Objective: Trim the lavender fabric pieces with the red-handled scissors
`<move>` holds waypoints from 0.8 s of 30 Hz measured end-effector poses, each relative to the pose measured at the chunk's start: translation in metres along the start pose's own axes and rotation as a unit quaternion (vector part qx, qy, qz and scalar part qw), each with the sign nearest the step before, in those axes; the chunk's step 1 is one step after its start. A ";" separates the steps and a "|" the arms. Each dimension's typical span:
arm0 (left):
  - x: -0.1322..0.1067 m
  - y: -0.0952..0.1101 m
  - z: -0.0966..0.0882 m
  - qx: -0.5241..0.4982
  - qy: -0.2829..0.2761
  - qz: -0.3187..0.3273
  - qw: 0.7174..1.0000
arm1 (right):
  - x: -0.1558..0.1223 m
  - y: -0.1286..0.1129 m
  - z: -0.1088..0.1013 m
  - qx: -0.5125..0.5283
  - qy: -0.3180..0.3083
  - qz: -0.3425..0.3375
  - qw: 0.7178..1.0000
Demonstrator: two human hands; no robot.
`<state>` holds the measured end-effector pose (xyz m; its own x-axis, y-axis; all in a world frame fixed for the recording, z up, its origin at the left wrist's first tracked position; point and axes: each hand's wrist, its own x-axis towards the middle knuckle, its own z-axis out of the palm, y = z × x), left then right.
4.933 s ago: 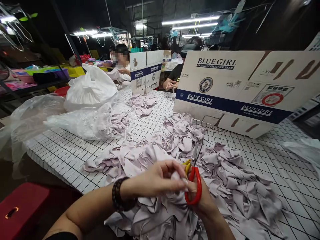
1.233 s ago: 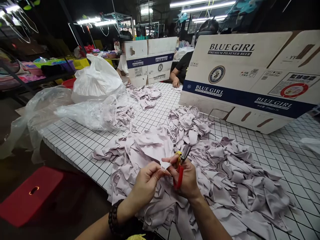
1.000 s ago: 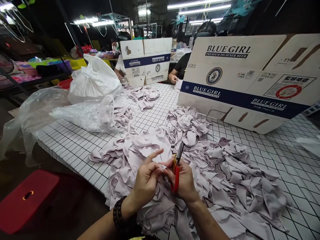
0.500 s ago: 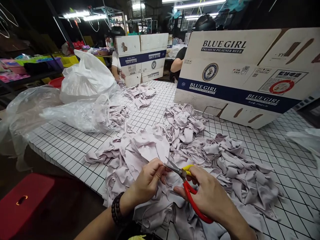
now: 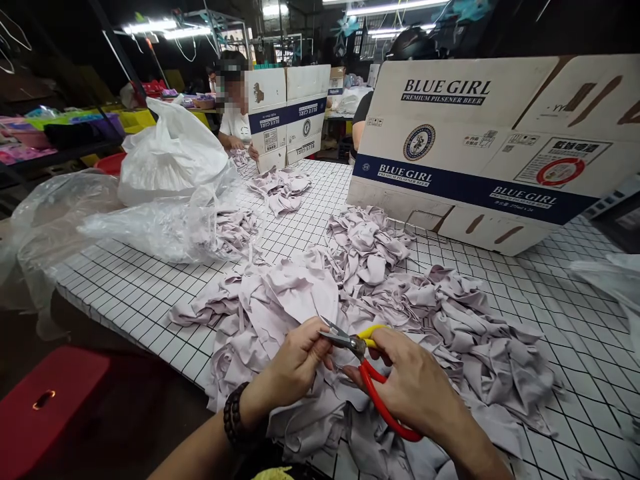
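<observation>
My right hand (image 5: 410, 380) grips scissors (image 5: 381, 399) with one red and one yellow handle, the blades a little apart. Their tips point left, right at the fingertips of my left hand (image 5: 295, 363). With thumb and fingers pinched, my left hand holds an edge of pale lilac fabric (image 5: 287, 293); most of that edge is hidden behind the fingers. Around and beneath both hands lies a loose heap of similar fabric pieces (image 5: 480, 340). A dark beaded bracelet (image 5: 233, 417) circles my left wrist.
On the gridded tabletop (image 5: 135, 293) stand a large beer carton (image 5: 465, 140) and a smaller carton (image 5: 285, 120). Plastic bags (image 5: 175, 153) lie at left, near a red stool (image 5: 55, 400). A co-worker (image 5: 234, 123) is across the table; another person is partly hidden behind the large carton.
The scissors and my right hand have shifted slightly left, and the blades have come closer together. Across the table, the co-worker and the smaller carton have moved a little.
</observation>
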<state>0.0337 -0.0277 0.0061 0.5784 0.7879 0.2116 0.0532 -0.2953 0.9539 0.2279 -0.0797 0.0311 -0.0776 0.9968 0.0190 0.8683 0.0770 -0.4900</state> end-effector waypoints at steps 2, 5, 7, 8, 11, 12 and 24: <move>0.000 0.000 0.000 -0.014 -0.002 -0.005 1.000 | 0.000 0.000 0.001 0.000 0.003 -0.001 1.000; 0.000 -0.001 -0.001 -0.027 -0.009 -0.011 1.000 | 0.000 0.001 0.002 -0.005 0.008 -0.007 1.000; 0.000 -0.001 -0.002 -0.024 -0.014 -0.009 1.000 | 0.001 0.000 0.001 -0.012 0.008 -0.008 1.000; 0.000 -0.001 -0.002 -0.021 -0.015 -0.006 1.000 | 0.001 0.000 0.001 -0.016 0.006 -0.006 1.000; -0.001 -0.002 -0.003 -0.012 -0.014 0.002 1.000 | 0.000 -0.001 -0.002 -0.024 -0.006 0.002 1.000; -0.002 -0.002 -0.003 -0.011 -0.013 0.003 1.000 | 0.000 -0.001 -0.002 -0.025 -0.012 0.005 1.000; -0.004 -0.003 -0.005 0.004 -0.016 0.012 1.000 | -0.001 -0.005 -0.005 -0.032 -0.042 0.031 0.998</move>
<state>0.0272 -0.0272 0.0036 0.6059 0.7623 0.2276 0.0451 -0.3186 0.9468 0.2263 -0.0805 0.0379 -0.0614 0.9946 -0.0834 0.9024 0.0196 -0.4305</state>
